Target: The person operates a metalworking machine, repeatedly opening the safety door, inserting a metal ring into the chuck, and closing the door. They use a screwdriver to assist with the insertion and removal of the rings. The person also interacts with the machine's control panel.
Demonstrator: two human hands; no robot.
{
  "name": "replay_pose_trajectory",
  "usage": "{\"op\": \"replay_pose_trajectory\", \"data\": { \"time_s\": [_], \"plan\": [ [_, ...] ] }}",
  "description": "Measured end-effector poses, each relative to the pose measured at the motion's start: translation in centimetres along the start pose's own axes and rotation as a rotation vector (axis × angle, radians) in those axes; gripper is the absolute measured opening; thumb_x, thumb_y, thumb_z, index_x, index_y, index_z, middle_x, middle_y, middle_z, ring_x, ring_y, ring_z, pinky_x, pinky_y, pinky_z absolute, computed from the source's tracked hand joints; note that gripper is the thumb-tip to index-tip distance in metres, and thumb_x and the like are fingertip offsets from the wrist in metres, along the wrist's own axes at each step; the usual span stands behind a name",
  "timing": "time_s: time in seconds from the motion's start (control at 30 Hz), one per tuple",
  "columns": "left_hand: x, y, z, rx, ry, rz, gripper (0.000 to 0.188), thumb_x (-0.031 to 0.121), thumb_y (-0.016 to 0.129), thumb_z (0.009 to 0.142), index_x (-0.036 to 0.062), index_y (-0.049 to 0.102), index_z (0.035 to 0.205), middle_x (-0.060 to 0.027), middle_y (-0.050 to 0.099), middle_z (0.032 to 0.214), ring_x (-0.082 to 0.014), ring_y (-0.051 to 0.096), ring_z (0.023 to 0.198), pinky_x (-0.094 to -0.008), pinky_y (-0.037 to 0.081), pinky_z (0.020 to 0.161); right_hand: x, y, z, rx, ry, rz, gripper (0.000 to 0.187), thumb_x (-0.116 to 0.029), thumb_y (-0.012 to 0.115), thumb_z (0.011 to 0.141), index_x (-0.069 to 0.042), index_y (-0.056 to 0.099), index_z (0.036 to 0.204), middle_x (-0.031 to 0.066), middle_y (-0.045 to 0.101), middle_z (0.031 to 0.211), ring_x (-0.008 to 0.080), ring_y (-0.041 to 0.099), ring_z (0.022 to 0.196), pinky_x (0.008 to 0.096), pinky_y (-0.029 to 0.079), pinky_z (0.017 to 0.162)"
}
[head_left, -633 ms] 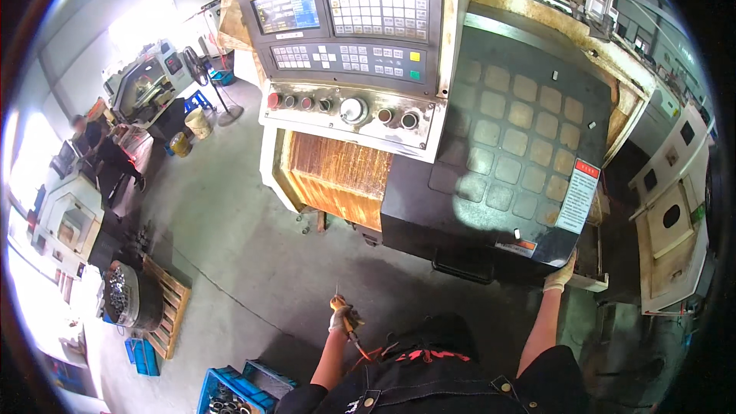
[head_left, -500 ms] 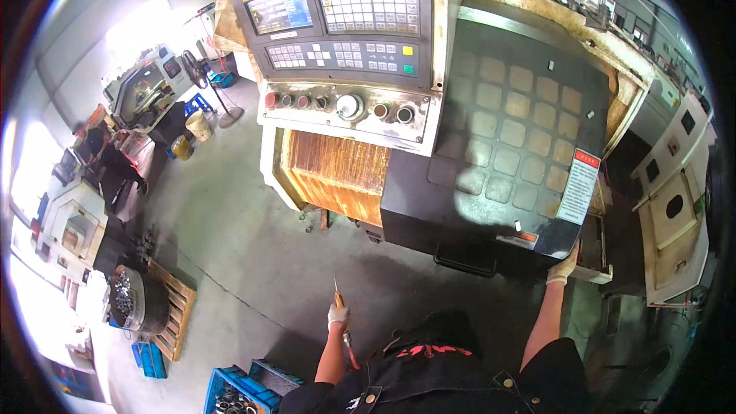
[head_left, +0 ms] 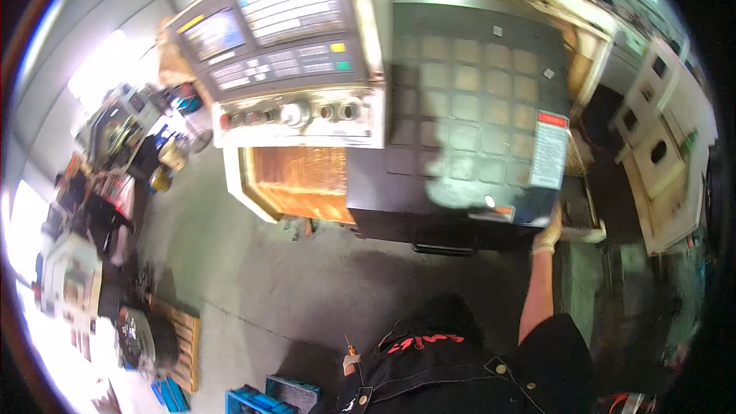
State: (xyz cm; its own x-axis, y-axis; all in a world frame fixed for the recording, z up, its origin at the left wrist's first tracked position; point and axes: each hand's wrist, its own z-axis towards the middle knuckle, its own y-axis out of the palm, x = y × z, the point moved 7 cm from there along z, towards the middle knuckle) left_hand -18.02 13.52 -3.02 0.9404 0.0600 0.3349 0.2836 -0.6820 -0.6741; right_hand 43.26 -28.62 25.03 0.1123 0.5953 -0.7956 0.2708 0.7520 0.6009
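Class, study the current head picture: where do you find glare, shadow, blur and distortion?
Head view: the window at left glares white; a shadow's edge crosses the black door; blur smears the panel's keys; the right hand looks soft too; straight edges bow toward the dark rim.

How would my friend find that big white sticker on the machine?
Find the big black door right of the control panel. Near its right edge, above the right hand, is the tall white sticker. Its red top sets it apart from the smaller orange-marked sticker lower down.
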Motion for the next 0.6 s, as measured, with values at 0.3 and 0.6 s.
{"op": "replay_pose_trajectory", "data": {
  "time_s": [0.3, 0.6],
  "plan": [
    [4.2, -0.2, 2.2, -0.209, -0.056, -0.465, 0.016, 0.012, 0.059, 0.072, 0.0041, 0.054, 0.086, -0.0084, 0.056, 0.061, -0.0254, 0.057, 0.052, -0.0383, 0.043, 0.047, -0.6, -1.4, 1.4, -0.042, -0.163, -0.251, 0.052, -0.040, 0.048, 0.091, 0.000, 0.052, 0.125, 0.0105, 0.052, 0.128, 0.0227, 0.046, 0.119, 0.0332, 0.029, 0.103],
    [8.8, 2.0, 2.1, -0.217, 0.077, -0.264, 0.016, 0.010, 0.058, 0.071, 0.0033, 0.052, 0.085, -0.0069, 0.053, 0.062, -0.0210, 0.053, 0.049, -0.0349, 0.040, 0.045, -1.2, -2.1, 0.7, -0.085, -0.407, -0.489, 0.056, -0.043, 0.048, 0.091, 0.002, 0.052, 0.124, 0.0121, 0.052, 0.128, 0.0239, 0.046, 0.119, 0.0346, 0.030, 0.103]
  ]
}}
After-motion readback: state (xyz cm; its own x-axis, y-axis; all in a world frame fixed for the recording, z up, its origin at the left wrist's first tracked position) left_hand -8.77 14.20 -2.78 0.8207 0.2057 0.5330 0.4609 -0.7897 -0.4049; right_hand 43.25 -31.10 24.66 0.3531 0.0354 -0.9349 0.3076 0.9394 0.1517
